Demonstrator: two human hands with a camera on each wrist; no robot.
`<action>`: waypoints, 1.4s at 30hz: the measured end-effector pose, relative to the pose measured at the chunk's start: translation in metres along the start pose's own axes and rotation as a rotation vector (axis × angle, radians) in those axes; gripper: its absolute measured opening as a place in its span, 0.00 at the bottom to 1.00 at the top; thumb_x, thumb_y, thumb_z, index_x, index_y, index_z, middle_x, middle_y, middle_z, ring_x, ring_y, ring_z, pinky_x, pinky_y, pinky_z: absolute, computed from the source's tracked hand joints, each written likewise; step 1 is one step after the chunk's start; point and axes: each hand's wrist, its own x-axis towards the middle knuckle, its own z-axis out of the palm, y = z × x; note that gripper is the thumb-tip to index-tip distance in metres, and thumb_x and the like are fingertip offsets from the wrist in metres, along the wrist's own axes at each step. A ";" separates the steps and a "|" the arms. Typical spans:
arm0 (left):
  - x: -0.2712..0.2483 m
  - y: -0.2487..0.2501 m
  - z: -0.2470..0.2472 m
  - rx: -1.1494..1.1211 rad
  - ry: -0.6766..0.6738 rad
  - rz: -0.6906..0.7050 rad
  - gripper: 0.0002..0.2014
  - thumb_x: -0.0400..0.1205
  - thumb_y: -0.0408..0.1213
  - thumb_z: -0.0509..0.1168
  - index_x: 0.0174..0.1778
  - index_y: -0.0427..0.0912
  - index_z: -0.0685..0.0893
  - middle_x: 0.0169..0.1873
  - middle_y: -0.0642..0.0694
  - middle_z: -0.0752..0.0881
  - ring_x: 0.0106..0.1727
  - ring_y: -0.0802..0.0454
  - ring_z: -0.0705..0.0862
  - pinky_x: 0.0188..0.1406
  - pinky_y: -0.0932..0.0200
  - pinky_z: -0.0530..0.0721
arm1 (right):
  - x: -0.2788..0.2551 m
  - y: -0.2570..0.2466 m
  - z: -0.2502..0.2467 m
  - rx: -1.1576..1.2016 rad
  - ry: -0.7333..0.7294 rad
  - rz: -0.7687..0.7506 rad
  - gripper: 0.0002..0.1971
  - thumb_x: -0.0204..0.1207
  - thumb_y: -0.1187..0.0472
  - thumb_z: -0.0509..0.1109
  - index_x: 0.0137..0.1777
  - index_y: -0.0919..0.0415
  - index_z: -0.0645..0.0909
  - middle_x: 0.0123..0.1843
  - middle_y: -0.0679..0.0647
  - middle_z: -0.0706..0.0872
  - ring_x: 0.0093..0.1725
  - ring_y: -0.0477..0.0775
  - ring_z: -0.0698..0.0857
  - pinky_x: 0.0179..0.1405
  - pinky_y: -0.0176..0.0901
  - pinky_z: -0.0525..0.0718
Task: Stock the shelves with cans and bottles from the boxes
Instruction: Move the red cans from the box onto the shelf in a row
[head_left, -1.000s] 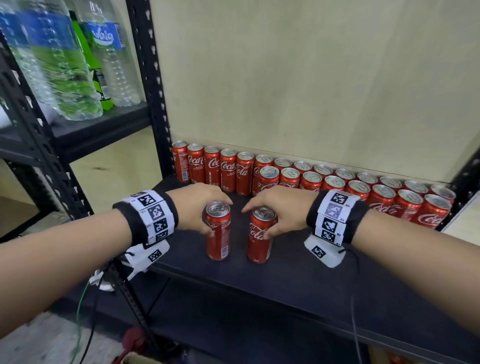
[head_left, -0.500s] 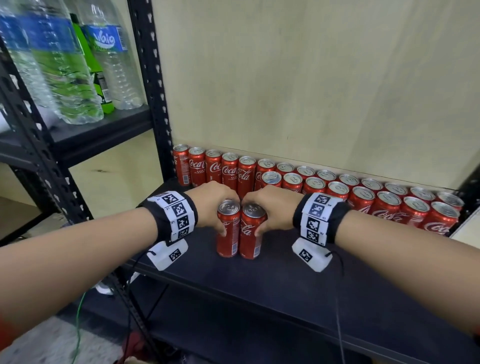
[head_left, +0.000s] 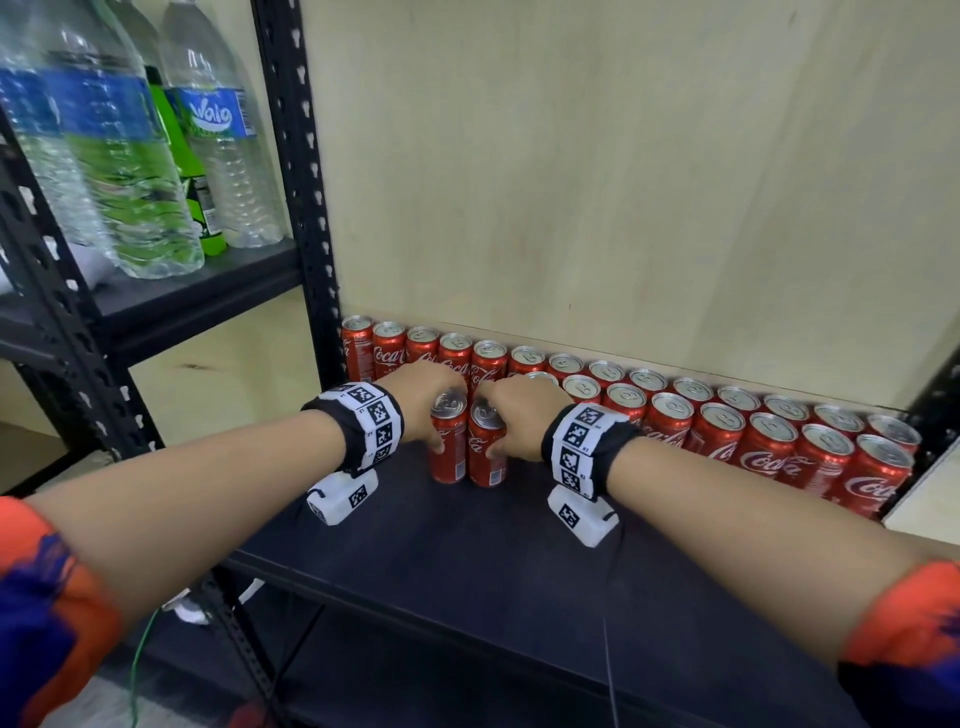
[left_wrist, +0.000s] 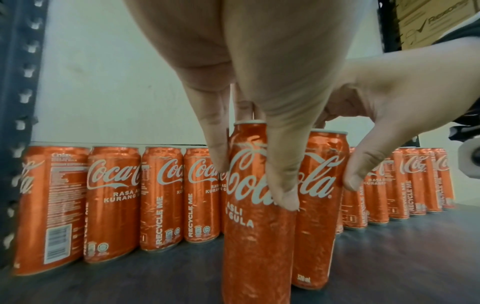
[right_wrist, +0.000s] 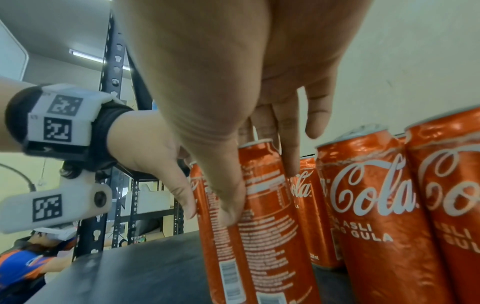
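Observation:
Two red Coca-Cola cans stand upright and touching on the black shelf, just in front of the rows. My left hand grips the left can from above, thumb on the near side and fingers behind. My right hand grips the right can the same way. In the left wrist view my left hand pinches its can, with the right can beside it. The right wrist view shows my right hand around its can.
A back row of cans lines the wooden panel; a second row fills the right side in front of it. Black uprights frame the bay. Water bottles and a green bottle stand on the higher left shelf.
Both hands have slid their cans back toward the rows and inward. The two cans, apart a second ago, now stand pressed together.

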 end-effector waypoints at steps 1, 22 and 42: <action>0.002 -0.001 0.001 -0.001 0.014 -0.002 0.36 0.64 0.44 0.86 0.68 0.51 0.81 0.64 0.53 0.83 0.65 0.49 0.83 0.63 0.49 0.83 | 0.003 -0.001 0.002 -0.036 0.019 0.003 0.28 0.67 0.44 0.82 0.63 0.52 0.78 0.55 0.50 0.87 0.57 0.56 0.84 0.56 0.53 0.83; 0.066 -0.030 0.031 0.048 0.127 0.119 0.50 0.75 0.32 0.79 0.89 0.47 0.56 0.88 0.47 0.57 0.88 0.47 0.56 0.85 0.57 0.51 | 0.046 0.023 0.030 -0.143 0.163 0.175 0.39 0.78 0.51 0.73 0.86 0.58 0.61 0.84 0.51 0.70 0.85 0.58 0.63 0.81 0.67 0.56; 0.083 -0.032 0.041 0.300 0.076 0.072 0.56 0.77 0.54 0.75 0.89 0.46 0.41 0.89 0.46 0.44 0.90 0.47 0.45 0.88 0.41 0.49 | 0.046 0.022 0.036 -0.070 0.095 0.205 0.44 0.82 0.42 0.60 0.90 0.63 0.46 0.91 0.57 0.52 0.90 0.58 0.51 0.86 0.70 0.39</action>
